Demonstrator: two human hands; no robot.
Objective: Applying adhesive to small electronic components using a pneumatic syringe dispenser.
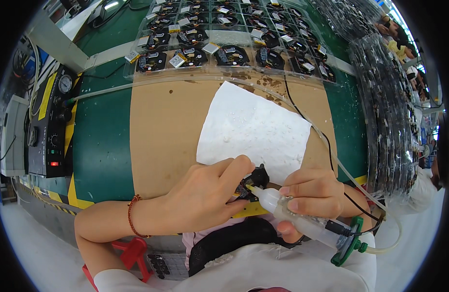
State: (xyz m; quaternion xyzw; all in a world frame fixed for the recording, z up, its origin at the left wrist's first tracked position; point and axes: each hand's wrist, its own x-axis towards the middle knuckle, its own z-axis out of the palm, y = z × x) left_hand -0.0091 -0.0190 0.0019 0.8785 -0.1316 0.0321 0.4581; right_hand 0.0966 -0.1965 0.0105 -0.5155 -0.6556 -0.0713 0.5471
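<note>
My left hand point(216, 187) is closed around a small round black electronic assembly point(257, 179), whose circuit board shows partly between the fingers. In my right hand point(315, 193) is a glue dispensing syringe point(302, 220), a clear barrel with a white front and a green cap at the rear. Its thin yellowish tip touches or nearly touches the assembly. A clear air hose and a black cable run from the syringe's back end. Just beyond both hands lies a white sheet of paper point(256, 129) with small clear blobs on it.
Clear plastic trays point(224, 70) of similar black assemblies with silver battery packs fill the far side. A black dispenser controller point(53, 126) with a gauge stands at left. Stacked clear trays point(387, 117) rise at right. Brown cardboard point(161, 126) covers the green mat. A red stool point(132, 255) stands below left.
</note>
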